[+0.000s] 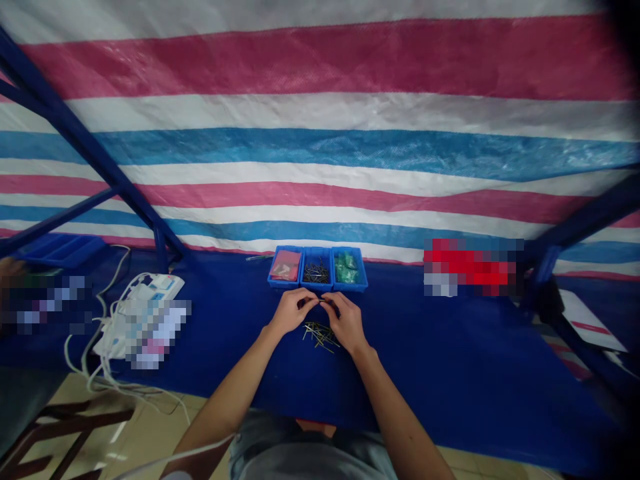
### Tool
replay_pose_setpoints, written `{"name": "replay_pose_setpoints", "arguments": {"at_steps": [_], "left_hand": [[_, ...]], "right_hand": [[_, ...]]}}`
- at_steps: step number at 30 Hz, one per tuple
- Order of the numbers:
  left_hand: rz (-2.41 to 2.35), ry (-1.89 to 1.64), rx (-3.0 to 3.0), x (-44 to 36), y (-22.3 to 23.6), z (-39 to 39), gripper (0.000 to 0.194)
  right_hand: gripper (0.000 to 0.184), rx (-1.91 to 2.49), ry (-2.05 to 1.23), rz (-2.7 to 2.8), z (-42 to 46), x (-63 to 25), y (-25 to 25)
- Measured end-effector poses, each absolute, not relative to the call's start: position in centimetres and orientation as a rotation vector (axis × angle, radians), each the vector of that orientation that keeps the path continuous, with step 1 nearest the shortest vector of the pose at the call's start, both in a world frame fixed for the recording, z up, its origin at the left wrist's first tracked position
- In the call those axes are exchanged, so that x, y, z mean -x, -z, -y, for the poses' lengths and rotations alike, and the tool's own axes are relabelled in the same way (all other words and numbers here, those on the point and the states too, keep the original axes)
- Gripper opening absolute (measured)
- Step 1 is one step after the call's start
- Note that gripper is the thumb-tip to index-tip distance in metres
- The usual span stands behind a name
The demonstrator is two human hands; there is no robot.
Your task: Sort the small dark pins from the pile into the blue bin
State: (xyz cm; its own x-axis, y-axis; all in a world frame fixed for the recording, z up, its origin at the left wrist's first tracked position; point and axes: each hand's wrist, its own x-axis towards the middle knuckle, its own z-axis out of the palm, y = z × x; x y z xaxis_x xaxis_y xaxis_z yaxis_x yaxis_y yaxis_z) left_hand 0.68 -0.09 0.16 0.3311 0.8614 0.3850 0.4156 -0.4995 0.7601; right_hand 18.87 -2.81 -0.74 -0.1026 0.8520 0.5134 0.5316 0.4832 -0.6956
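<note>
My left hand (291, 312) and my right hand (347, 322) meet above the blue cloth, their fingertips pinching a small thin dark metal piece (321, 302) between them. Just below my hands lies a loose heap of thin metal pins (320, 337). Three blue plastic bins stand in a row just beyond my fingers. The left bin (285, 266) holds a red packet, the middle bin (317, 270) holds dark pins, and the right bin (347, 269) holds a green packet.
A white electrical unit (150, 288) with white cables sits to the left, beside a blurred object (47, 303) and a blue tray (60, 250). A blurred red object (470, 267) lies to the right. Blue metal frame bars (85, 140) stand before a striped tarpaulin (320, 153).
</note>
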Motion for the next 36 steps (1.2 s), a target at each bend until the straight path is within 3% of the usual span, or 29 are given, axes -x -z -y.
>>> {"name": "replay_pose_setpoints", "arguments": {"at_steps": [20, 36], "left_hand": [[-1.091, -1.084, -2.114, -0.85, -0.35, 0.31, 0.022], [-1.093, -1.078, -2.101, -0.80, -0.16, 0.21, 0.023]], "right_hand": [[0.028, 1.284, -0.371, 1.842, 2.92, -18.72, 0.55], [0.023, 1.153, -0.445, 1.779, 2.89, -18.73, 0.46]]}}
